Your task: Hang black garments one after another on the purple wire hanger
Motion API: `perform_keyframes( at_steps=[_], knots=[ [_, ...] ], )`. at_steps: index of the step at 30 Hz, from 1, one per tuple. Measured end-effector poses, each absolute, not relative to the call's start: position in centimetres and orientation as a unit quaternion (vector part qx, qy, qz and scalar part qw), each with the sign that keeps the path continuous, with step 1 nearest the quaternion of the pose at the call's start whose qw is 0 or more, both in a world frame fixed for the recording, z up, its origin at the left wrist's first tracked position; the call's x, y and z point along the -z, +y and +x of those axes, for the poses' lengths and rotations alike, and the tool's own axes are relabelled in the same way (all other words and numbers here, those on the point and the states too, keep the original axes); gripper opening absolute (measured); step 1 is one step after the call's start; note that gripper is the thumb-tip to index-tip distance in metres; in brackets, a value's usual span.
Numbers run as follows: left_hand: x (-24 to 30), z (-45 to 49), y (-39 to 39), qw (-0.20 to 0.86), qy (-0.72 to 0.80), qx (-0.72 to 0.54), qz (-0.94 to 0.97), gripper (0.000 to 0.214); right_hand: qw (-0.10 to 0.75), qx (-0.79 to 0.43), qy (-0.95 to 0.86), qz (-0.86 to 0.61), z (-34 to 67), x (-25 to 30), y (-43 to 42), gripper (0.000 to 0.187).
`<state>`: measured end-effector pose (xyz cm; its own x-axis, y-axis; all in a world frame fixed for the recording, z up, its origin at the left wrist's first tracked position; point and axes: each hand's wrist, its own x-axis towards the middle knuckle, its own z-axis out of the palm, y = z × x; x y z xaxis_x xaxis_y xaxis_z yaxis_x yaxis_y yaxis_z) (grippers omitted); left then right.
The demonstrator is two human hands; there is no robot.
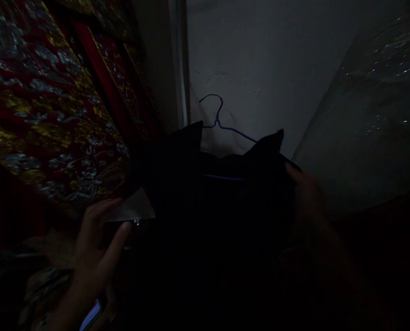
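Note:
In the dim head view, a black garment [222, 220] hangs in front of me on a thin purple clothes hanger [236, 132], whose hook rises above it. Two pointed flaps of the garment stick up on either side of the hanger's neck. My right hand [307, 193] grips the garment's right shoulder edge; most of its fingers are lost in shadow. To the left, my left hand [96, 243] has thumb and fingers apart beside a pale, flat piece [136, 207]. Whether the fingertips touch that piece cannot be made out. A watch with a lit screen [90, 316] is on the left wrist.
Red cloth [53, 101] with gold and silver embroidery fills the left side. Behind the hanger stands a grey wall [260, 59] with a vertical pale strip [180, 69]. Shiny clear plastic sheeting [380, 110] covers the right side. Cluttered items at lower left are too dark to name.

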<state>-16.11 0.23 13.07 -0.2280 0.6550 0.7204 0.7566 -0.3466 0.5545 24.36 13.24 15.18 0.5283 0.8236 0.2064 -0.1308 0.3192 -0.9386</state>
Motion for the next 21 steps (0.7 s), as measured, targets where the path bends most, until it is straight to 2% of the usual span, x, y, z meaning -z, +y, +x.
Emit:
perform_keyframes(
  at_steps=[4, 6, 11, 14, 16, 18, 21],
  knots=[
    [-9.4, -13.2, 1.9, -0.008, -0.543, 0.482, -0.688, 0.026, 0.739, -0.357, -0.395, -0.412, 20.5, -16.7, 14.2, 0.027],
    [-7.8, -11.6, 2.3, -0.055, -0.553, 0.475, -0.683, 0.027, 0.736, -0.376, -0.413, -0.383, 19.4, -16.2, 14.2, 0.027],
    [-5.3, -7.1, 4.9, -0.102, -0.610, 0.563, -0.548, 0.058, 0.727, -0.404, -0.394, -0.391, 19.9, -13.2, 13.4, 0.026],
    [-4.7, -4.9, 7.6, -0.100, -0.600, 0.621, -0.495, 0.070, 0.724, -0.435, -0.353, -0.402, 20.5, -12.3, 13.3, 0.029],
    [-4.2, -4.1, 8.9, -0.096, -0.587, 0.641, -0.485, 0.064, 0.724, -0.442, -0.338, -0.408, 20.8, -12.1, 13.2, 0.034],
    [-3.2, -3.9, 9.4, -0.096, -0.578, 0.651, -0.482, 0.049, 0.732, -0.415, -0.352, -0.409, 20.9, -11.6, 12.9, 0.040],
    [-1.6, -4.2, 8.4, -0.133, -0.566, 0.665, -0.469, 0.038, 0.759, -0.271, -0.391, -0.445, 20.4, -9.2, 11.1, 0.051]
  ],
)
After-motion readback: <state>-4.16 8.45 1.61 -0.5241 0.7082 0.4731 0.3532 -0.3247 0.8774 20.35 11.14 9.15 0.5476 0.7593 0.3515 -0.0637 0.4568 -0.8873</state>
